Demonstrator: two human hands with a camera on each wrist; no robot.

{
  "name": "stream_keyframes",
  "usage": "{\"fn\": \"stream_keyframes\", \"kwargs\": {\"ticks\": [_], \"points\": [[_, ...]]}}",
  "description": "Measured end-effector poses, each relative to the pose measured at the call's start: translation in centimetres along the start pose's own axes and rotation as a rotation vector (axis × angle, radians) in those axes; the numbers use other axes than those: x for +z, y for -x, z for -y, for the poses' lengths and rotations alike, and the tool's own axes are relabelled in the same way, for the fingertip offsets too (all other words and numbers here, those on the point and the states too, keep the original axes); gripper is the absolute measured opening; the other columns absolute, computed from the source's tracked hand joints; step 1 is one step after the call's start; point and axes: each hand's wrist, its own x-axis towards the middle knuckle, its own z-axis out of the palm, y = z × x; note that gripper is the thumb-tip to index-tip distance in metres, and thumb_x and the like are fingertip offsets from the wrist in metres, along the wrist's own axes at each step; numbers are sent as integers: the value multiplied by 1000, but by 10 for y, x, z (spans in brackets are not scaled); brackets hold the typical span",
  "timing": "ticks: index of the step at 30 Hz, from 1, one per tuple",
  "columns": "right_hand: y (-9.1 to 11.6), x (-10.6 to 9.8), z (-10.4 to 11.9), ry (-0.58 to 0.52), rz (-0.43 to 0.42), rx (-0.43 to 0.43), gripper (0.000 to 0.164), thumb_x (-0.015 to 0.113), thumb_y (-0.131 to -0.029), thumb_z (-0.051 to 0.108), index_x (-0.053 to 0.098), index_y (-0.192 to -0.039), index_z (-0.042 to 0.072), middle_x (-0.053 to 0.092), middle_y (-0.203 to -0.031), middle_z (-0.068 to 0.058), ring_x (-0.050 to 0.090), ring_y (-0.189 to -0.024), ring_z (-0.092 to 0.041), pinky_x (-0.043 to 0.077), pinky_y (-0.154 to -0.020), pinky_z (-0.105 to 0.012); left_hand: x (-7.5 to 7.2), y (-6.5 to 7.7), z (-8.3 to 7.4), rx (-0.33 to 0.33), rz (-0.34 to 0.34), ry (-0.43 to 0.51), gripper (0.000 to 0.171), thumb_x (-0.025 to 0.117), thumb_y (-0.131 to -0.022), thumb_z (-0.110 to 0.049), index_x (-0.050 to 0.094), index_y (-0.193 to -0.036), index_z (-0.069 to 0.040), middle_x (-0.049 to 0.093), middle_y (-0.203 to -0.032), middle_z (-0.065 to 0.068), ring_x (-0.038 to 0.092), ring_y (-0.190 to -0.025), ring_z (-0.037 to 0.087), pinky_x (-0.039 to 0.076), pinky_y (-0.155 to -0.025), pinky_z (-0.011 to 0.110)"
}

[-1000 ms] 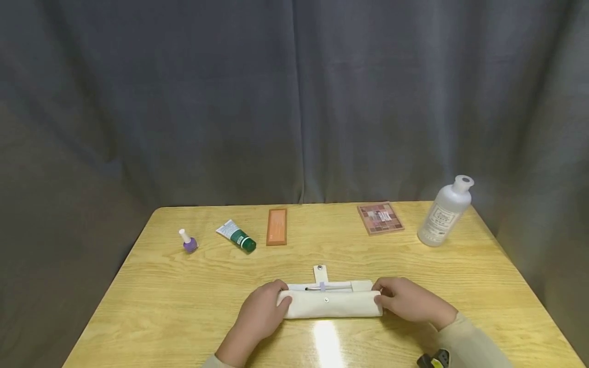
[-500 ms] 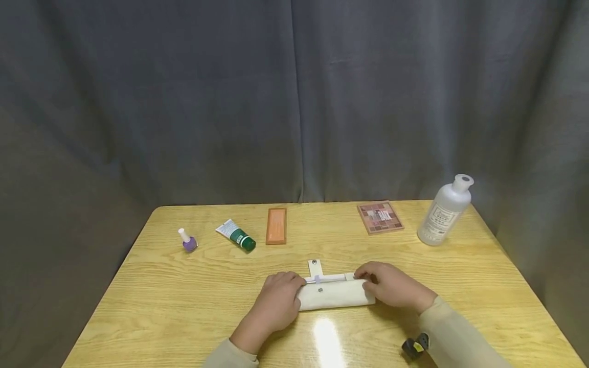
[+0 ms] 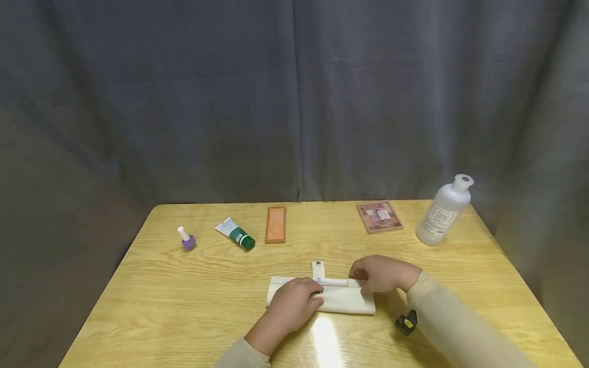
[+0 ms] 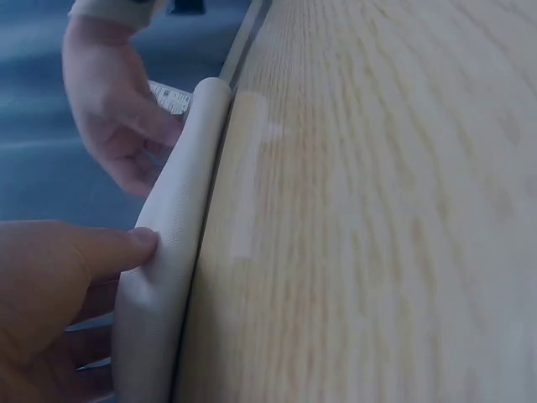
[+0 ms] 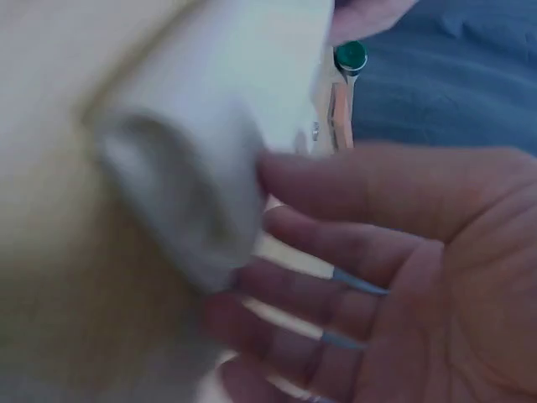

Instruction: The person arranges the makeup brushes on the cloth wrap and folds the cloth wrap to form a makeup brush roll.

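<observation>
A cream fabric roll-up pouch [image 3: 345, 301] lies folded on the table, its snap strap [image 3: 318, 269] pointing away from me. A pale strip shows along its far edge. My left hand [image 3: 294, 304] holds the middle of the pouch, covering part of the front; in the left wrist view its thumb lies on the cloth with the fingers behind. At the right end, my right hand [image 3: 386, 274] grips the folded edge between thumb and fingers. The right wrist view shows the rolled end [image 5: 176, 185] of the pouch, blurred, with the fingertips right at it.
Along the back stand or lie a purple nail polish bottle [image 3: 187, 240], a green-and-white tube [image 3: 235, 234], an orange flat case [image 3: 275, 225], an eyeshadow palette [image 3: 380, 217] and a tall whitish bottle [image 3: 443, 212]. A dark curtain [image 3: 230, 102] hangs behind the table.
The left hand has moved from the pouch's left end to its middle, uncovering that end. The right hand has shifted slightly left and away from me, still at the right end.
</observation>
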Motion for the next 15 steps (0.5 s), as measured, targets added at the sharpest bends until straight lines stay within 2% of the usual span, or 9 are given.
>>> {"fn": "stream_keyframes", "kwargs": {"ticks": [3,6,11,15], "points": [[-15,-7,9,23,55,41,33,76,-86,17,69,-117,10,68,-109,-7,62,-101,-24,50,-91,-50,0,1,1,-4,4,16,18,70,-96,-24,76,-111,-15,72,-115,-3,67,-109,16,53,-93,35],[-36,-8,16,39,77,35,37,71,-92,26,66,-125,11,67,-115,-9,62,-108,-27,48,-96,-51,-1,1,1,-4,2,20,16,69,-96,-21,77,-108,-15,73,-113,-4,67,-109,15,53,-93,34],[-65,-4,24,-8,105,34,51,69,-94,34,58,-137,10,64,-126,-10,59,-117,-27,45,-101,-49,-1,1,0,17,21,22,13,70,-95,-20,78,-104,-16,73,-110,-6,67,-107,12,53,-91,32],[-79,-2,32,-8,122,-22,43,66,-96,31,62,-133,10,64,-128,-10,58,-120,-28,45,-102,-47,0,1,0,34,26,25,12,71,-95,-20,78,-103,-17,73,-108,-8,67,-105,11,54,-89,30]]}}
